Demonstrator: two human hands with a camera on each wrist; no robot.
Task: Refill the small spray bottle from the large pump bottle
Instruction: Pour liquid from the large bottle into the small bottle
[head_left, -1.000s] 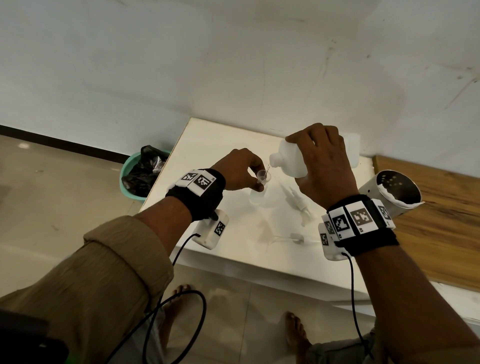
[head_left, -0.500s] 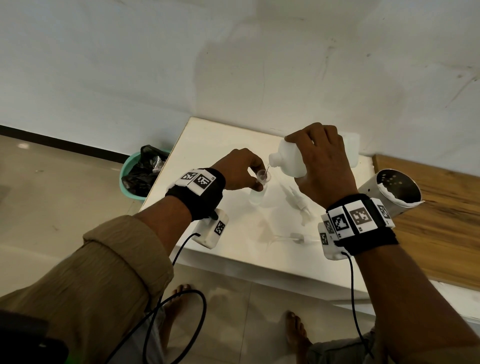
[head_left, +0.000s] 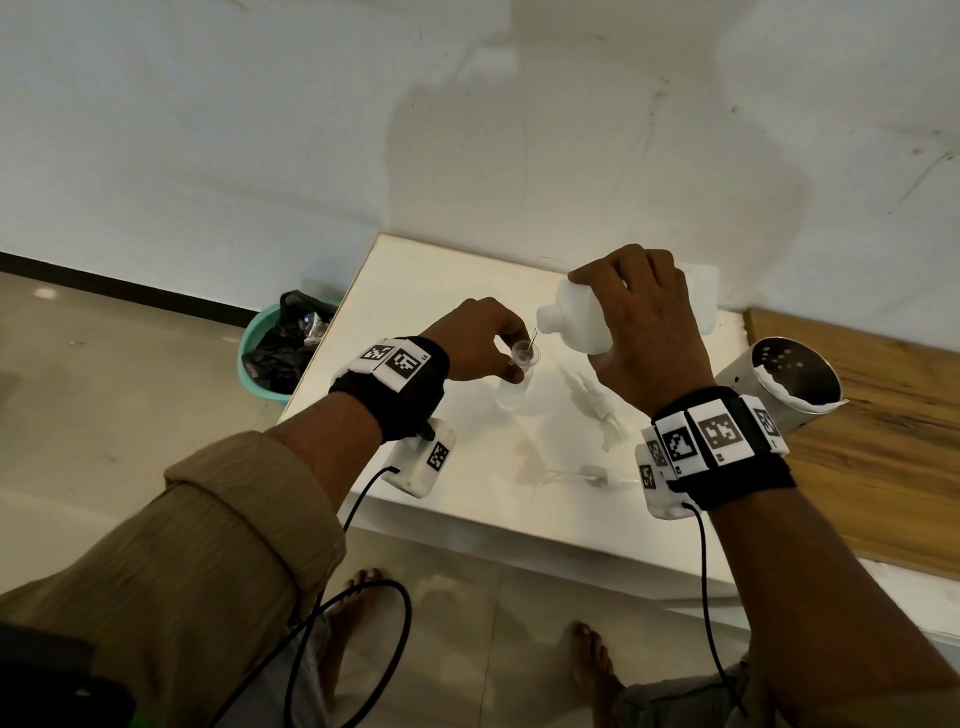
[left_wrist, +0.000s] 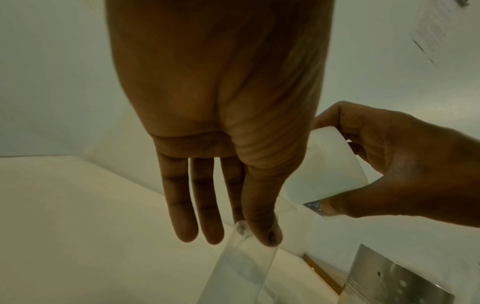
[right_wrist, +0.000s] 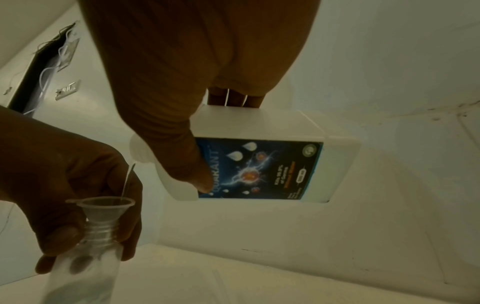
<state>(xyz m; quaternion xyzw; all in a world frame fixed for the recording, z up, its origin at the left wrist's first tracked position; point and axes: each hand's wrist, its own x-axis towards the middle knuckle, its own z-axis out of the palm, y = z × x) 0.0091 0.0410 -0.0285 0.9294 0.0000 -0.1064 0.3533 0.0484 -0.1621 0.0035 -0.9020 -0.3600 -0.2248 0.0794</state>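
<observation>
My right hand (head_left: 636, 325) grips the large white bottle (head_left: 576, 325) and holds it tilted over the table, pump off and open mouth pointing left. Its blue label (right_wrist: 259, 166) shows in the right wrist view. A thin stream (right_wrist: 127, 181) runs from the mouth into a small clear funnel (head_left: 524, 356) that sits in the neck of the small clear spray bottle (head_left: 511, 397). My left hand (head_left: 493, 348) pinches that bottle at its neck (right_wrist: 101, 230) and holds it upright on the white table (head_left: 415, 291). Liquid shows in the small bottle's lower part (left_wrist: 241, 271).
The pump head with its tube (head_left: 592, 400) and the small spray head (head_left: 592, 474) lie on the table below the right hand. A perforated metal cylinder (head_left: 789, 384) stands at the right by a wooden surface (head_left: 883, 457). A green bin (head_left: 254, 358) sits on the floor to the left.
</observation>
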